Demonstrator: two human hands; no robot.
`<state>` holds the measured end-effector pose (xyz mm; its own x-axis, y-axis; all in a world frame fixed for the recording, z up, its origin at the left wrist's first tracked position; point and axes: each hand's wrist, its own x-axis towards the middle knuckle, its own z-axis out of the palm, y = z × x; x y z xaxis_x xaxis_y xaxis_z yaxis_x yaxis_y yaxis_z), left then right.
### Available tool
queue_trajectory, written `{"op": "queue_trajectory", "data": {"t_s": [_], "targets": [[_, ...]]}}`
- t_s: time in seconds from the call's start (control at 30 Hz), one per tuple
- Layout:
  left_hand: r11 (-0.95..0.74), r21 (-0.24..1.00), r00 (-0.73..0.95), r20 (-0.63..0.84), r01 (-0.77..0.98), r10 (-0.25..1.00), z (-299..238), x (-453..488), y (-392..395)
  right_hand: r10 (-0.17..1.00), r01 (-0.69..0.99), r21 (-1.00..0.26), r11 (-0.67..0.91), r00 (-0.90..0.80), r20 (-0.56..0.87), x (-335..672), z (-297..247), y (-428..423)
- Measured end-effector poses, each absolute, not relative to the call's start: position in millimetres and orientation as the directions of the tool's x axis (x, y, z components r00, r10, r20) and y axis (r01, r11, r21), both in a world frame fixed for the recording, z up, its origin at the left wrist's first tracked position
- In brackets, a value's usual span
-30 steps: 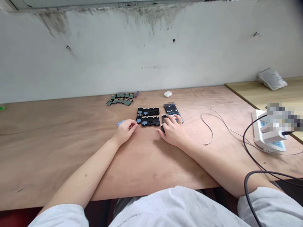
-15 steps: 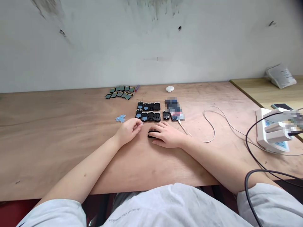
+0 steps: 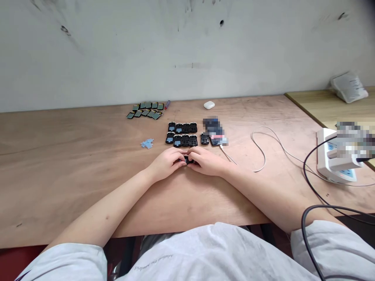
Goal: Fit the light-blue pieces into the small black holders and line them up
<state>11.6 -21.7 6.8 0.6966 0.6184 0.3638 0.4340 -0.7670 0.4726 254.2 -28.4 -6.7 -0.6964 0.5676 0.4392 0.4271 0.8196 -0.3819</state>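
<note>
A small black plastic casing (image 3: pixel 188 160) lies on the table between my two hands, partly hidden by fingers. My right hand (image 3: pixel 203 160) grips it from the right side. From the left, my left hand (image 3: pixel 168 164) meets it with bent fingers at its edge; whether a light-blue piece is in that hand is hidden. Just beyond stand two rows of similar black casings (image 3: pixel 185 140), those on the left bearing light-blue pieces (image 3: pixel 177 143). Another black casing (image 3: pixel 204 138) lies apart on the right. A small pile of light-blue pieces (image 3: pixel 147 143) is to the left.
Small screen modules (image 3: pixel 145 112) lie at the back, with a screwdriver (image 3: pixel 166 106) beside them. A white earbud case (image 3: pixel 209 105) sits near the wall. A phone (image 3: pixel 215 130) has a white cable (image 3: pixel 265 156) attached. At right stands a power strip (image 3: pixel 324 156); a black cable (image 3: pixel 304 218) loops over my right arm.
My left hand has moved right to the black casing and now touches it. My right hand has closed around the casing's right side. The view has tilted down slightly.
</note>
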Motion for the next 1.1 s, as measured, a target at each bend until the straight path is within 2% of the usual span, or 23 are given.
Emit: {"op": "queue_trajectory", "data": {"t_s": [0.2, 0.33, 0.47, 0.83, 1.1], "targets": [[-0.78, 0.451, 0.699, 0.379, 0.433, 0.607, 5, 10, -20, 0.562, 0.428, -0.372, 0.824, -0.705, 0.433, 253, -8, -27], [-0.847, 0.34, 0.75, 0.404, 0.409, 0.524, 2, 2, -16, 0.563, 0.421, -0.387, 0.821, -0.709, 0.423, 255, -7, -27], [-0.872, 0.248, 0.797, 0.356, 0.423, 0.488, 5, -3, -16, 0.575, 0.425, -0.404, 0.81, -0.711, 0.405, 257, -5, -27], [-0.857, 0.268, 0.796, 0.324, 0.441, 0.511, 5, 0, -16, 0.579, 0.425, -0.412, 0.806, -0.71, 0.402, 258, -5, -26], [-0.864, 0.23, 0.815, 0.291, 0.449, 0.501, 9, 2, -17, 0.584, 0.425, -0.419, 0.803, -0.705, 0.403, 258, -6, -26]]}}
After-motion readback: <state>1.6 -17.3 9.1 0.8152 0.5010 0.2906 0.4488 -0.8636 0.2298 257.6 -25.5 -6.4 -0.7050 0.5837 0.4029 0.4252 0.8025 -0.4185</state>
